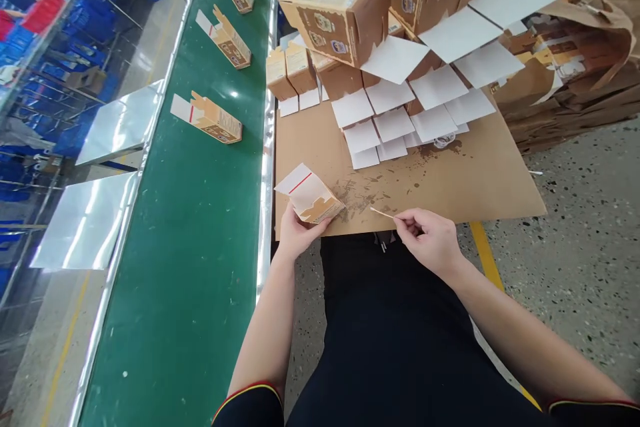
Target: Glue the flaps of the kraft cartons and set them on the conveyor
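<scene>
My left hand point(297, 232) is wrapped round a small cardboard box point(320, 209) near the board's front left corner. The box's white flap point(301, 185) with a red strip stands open toward the upper left. Between the thumb and fingers of my right hand point(428, 237) is a thin cotton swab point(382, 212), its tip pointing left toward the box and apart from it. Dark wet smears mark the brown cardboard sheet point(480, 180) around and beyond the box.
Stacked brown boxes point(345, 20) with white open flaps point(393, 127) fill the far side of the sheet. A clear ring-like item point(444, 141) lies by the stack. Left runs a green conveyor belt point(200, 213) carrying several open boxes point(220, 121). Torn brown paper point(595, 20) lies at right.
</scene>
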### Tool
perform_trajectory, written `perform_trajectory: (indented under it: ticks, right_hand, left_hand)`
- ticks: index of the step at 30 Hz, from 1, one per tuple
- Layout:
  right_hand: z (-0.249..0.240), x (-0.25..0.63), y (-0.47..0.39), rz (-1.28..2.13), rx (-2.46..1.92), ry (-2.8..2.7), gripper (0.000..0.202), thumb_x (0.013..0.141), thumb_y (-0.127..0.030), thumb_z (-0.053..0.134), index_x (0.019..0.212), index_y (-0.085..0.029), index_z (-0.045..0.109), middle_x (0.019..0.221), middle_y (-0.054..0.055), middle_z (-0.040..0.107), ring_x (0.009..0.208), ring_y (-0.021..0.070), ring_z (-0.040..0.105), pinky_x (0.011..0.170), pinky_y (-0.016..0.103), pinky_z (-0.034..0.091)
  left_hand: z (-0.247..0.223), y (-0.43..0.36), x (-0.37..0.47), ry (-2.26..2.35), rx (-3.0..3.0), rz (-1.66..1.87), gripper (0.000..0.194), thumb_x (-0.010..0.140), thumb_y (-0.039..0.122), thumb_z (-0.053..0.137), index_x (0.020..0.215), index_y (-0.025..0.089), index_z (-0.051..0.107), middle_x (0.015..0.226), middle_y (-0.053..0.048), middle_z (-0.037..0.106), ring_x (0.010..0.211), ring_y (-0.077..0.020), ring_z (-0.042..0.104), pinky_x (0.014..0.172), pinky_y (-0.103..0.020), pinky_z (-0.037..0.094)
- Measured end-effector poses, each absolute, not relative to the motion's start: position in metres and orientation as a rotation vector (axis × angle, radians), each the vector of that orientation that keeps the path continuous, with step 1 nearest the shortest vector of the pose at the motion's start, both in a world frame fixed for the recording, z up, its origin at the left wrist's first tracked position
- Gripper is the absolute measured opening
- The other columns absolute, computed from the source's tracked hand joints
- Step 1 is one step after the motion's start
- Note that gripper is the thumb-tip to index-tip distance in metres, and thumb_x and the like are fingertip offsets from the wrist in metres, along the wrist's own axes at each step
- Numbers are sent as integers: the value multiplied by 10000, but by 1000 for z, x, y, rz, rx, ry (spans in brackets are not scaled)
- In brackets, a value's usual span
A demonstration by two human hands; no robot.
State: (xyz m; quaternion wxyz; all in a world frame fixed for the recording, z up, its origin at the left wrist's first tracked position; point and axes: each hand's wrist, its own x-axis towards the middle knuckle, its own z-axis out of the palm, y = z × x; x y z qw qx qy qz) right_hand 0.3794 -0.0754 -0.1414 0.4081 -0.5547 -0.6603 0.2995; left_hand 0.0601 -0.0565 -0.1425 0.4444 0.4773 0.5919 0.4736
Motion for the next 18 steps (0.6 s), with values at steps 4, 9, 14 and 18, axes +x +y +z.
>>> perform_trajectory:
  ticks: [4,9,14,18]
  right_hand:
    - [-140,382,-80,787,-1449,-1624,240,1042,-401,659,850,-298,761,744,27,782,615,197,723,630,330,672]
    - [-137,379,-82,800,-1378,-1639,246,1047,-380,659,843,-293,768,744,21,779,613,192,725,620,329,666]
    - [-135,384,-77,760,-1343,-1623,243,1055,-383,698,853,-274,777,707,9,762,570,168,703,599,300,644]
    - [-135,395,-73,709,-1347,-1585,224,1048,-368,725,857,-266,785,696,5,764,540,171,708,578,301,634]
  left_hand:
    - [-141,-56,61,1491,1194,1153,669,663,321,1105,1219,208,750,1252,-168,827,1303,-439,780,1179,-631,611]
    - [-139,-52,68,1517,1227,1165,708,654,324,1115,1241,209,735,1310,-184,811,1387,-473,740,1190,-627,611]
    - [-135,-57,65,1615,1270,1213,766,694,399,1099,1332,224,714,1338,-168,807,1381,-434,754,1218,-633,610]
    - [-127,-71,20,1826,1147,1378,821,622,444,1133,1286,200,716,1342,-194,801,1354,-439,776,1244,-683,584]
